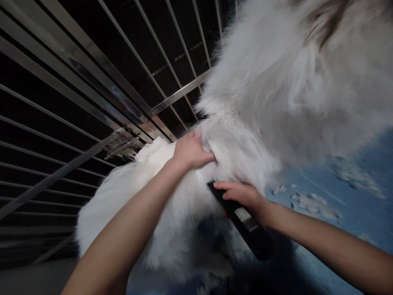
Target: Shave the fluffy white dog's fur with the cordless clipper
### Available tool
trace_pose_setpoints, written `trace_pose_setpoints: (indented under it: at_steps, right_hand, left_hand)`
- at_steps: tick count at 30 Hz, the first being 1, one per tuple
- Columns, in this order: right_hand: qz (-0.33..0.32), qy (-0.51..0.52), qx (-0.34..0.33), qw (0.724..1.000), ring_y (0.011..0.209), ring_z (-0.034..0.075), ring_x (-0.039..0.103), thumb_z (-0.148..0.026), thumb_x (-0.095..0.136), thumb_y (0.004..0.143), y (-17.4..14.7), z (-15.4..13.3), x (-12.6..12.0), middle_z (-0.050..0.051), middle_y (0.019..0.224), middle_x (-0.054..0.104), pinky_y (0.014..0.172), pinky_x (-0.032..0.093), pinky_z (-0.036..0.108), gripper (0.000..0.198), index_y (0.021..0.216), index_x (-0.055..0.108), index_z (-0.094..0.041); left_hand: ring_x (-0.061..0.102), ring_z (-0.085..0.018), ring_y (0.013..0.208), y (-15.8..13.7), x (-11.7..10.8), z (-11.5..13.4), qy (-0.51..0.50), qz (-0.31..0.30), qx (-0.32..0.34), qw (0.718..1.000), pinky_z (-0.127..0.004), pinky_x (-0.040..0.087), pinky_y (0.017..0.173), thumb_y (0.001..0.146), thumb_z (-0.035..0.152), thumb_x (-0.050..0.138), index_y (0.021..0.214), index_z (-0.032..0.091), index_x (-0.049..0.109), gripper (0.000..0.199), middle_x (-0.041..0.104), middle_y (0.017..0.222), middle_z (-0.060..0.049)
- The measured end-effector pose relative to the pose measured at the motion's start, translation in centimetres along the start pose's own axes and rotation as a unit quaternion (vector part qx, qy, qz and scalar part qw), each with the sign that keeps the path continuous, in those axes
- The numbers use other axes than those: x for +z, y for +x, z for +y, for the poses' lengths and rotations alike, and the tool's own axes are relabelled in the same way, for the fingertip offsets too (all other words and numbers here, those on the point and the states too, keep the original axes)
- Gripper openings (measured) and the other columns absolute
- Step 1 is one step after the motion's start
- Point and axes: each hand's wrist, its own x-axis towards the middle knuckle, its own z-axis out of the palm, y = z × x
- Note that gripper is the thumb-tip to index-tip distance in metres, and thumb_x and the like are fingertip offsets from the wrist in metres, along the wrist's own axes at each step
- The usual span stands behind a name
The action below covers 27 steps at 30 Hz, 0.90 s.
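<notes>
A large dog with thick white fur [233, 147] stands with its head end at the upper right and its rump at the lower left. My left hand [193, 150] lies on its back, thumb spread from the fingers, whose tips are partly sunk in the coat. In my right hand [247, 196] is a black hair clipper [245, 225] with a white label. Its front end touches the fur on the dog's side, just below my left hand. The fur around there looks shorter, while long hair covers the neck and head.
A metal cage [123, 94] with upright bars and a door latch [123, 148] stands close behind the dog. Tufts of cut white fur [316, 205] lie on the blue surface [365, 221] at the right. The area beneath the dog is dark.
</notes>
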Motion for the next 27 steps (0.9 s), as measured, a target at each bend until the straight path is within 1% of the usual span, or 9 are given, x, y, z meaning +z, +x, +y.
trace_pose_setpoints:
  at_steps: [2, 5, 6, 11, 14, 16, 19, 22, 27]
  right_hand:
    - [-0.001, -0.005, -0.004, 1.0, 0.114, 0.026, 0.07, -0.021, 0.071, 0.08, -0.1, 0.3, 0.1, 0.013, 0.129, 0.068, 0.094, 0.061, 0.032, 0.041, 0.118, 0.058, -0.023]
    - [-0.05, -0.021, 0.009, 0.999, 0.108, 0.028, 0.073, -0.021, 0.069, 0.079, -0.3, 0.5, 0.2, 0.016, 0.125, 0.07, 0.084, 0.063, 0.03, 0.038, 0.116, 0.059, -0.02]
    - [-0.052, -0.019, 0.011, 0.998, 0.108, 0.027, 0.073, -0.023, 0.069, 0.08, -0.5, 0.5, 0.2, 0.016, 0.126, 0.069, 0.083, 0.063, 0.031, 0.039, 0.117, 0.058, -0.02]
    - [0.001, 0.012, -0.014, 1.0, 0.119, 0.022, 0.067, -0.023, 0.071, 0.081, -0.8, 1.0, 0.5, 0.014, 0.132, 0.066, 0.094, 0.059, 0.033, 0.045, 0.122, 0.054, -0.023]
    - [-0.037, 0.008, 0.002, 0.999, 0.116, 0.023, 0.069, -0.023, 0.068, 0.08, -1.1, 1.2, 0.8, 0.013, 0.129, 0.068, 0.091, 0.06, 0.031, 0.04, 0.119, 0.058, -0.022]
    - [-0.06, 0.012, 0.01, 0.998, 0.112, 0.025, 0.071, -0.025, 0.068, 0.078, -1.6, 1.3, 0.9, 0.012, 0.129, 0.068, 0.088, 0.062, 0.03, 0.042, 0.118, 0.058, -0.023]
    - [-0.042, 0.022, -0.006, 0.999, 0.117, 0.025, 0.069, -0.026, 0.07, 0.079, -2.2, 1.5, 1.1, 0.013, 0.134, 0.065, 0.09, 0.062, 0.032, 0.047, 0.123, 0.054, -0.024]
    - [-0.02, 0.011, -0.014, 1.0, 0.123, 0.023, 0.065, -0.024, 0.066, 0.083, -2.6, 2.0, 1.6, 0.012, 0.138, 0.062, 0.094, 0.06, 0.034, 0.042, 0.123, 0.053, -0.025]
    - [-0.055, -0.021, -0.003, 0.998, 0.116, 0.023, 0.069, -0.024, 0.064, 0.082, -3.1, 2.4, 2.4, 0.012, 0.134, 0.066, 0.087, 0.062, 0.031, 0.035, 0.117, 0.059, -0.024]
  left_hand:
    - [0.056, -0.037, 0.123, 0.0, 0.0, 0.1, 0.001, -0.002, 0.0, 1.0, -0.046, 0.046, 0.101, 0.067, 0.061, 0.07, 0.139, 0.026, 0.049, 0.083, 0.06, 0.135, -0.01]
    - [0.056, -0.037, 0.123, 0.0, 0.0, 0.1, 0.003, -0.004, 0.004, 1.0, -0.046, 0.046, 0.102, 0.066, 0.061, 0.07, 0.139, 0.025, 0.05, 0.084, 0.06, 0.135, -0.01]
    - [0.056, -0.037, 0.122, 0.0, 0.1, 0.0, 0.002, -0.002, 0.005, 1.0, -0.046, 0.047, 0.1, 0.066, 0.061, 0.07, 0.138, 0.025, 0.051, 0.083, 0.061, 0.134, -0.01]
    - [0.057, -0.038, 0.12, 0.1, 0.1, 0.0, -0.003, 0.006, 0.006, 1.0, -0.048, 0.048, 0.098, 0.069, 0.062, 0.067, 0.14, 0.027, 0.048, 0.082, 0.061, 0.133, -0.01]
    - [0.057, -0.039, 0.12, 0.1, 0.0, 0.0, 0.001, 0.001, 0.011, 1.0, -0.049, 0.048, 0.099, 0.065, 0.064, 0.07, 0.138, 0.025, 0.051, 0.084, 0.062, 0.132, -0.011]
    - [0.057, -0.038, 0.121, 0.1, 0.1, 0.0, 0.0, -0.003, 0.01, 1.0, -0.048, 0.048, 0.1, 0.064, 0.065, 0.07, 0.137, 0.025, 0.052, 0.085, 0.062, 0.133, -0.01]
    - [0.056, -0.037, 0.124, 0.2, 0.1, -0.1, -0.006, -0.006, 0.007, 1.0, -0.046, 0.047, 0.1, 0.066, 0.064, 0.069, 0.139, 0.027, 0.049, 0.084, 0.06, 0.136, -0.009]
    - [0.054, -0.037, 0.126, 0.2, 0.0, 0.0, -0.01, -0.003, 0.01, 1.0, -0.047, 0.047, 0.101, 0.067, 0.062, 0.069, 0.141, 0.027, 0.046, 0.085, 0.058, 0.139, -0.009]
    - [0.055, -0.038, 0.125, 0.2, -0.2, 0.2, -0.006, -0.009, 0.013, 1.0, -0.047, 0.047, 0.102, 0.062, 0.066, 0.071, 0.139, 0.027, 0.049, 0.089, 0.059, 0.137, -0.009]
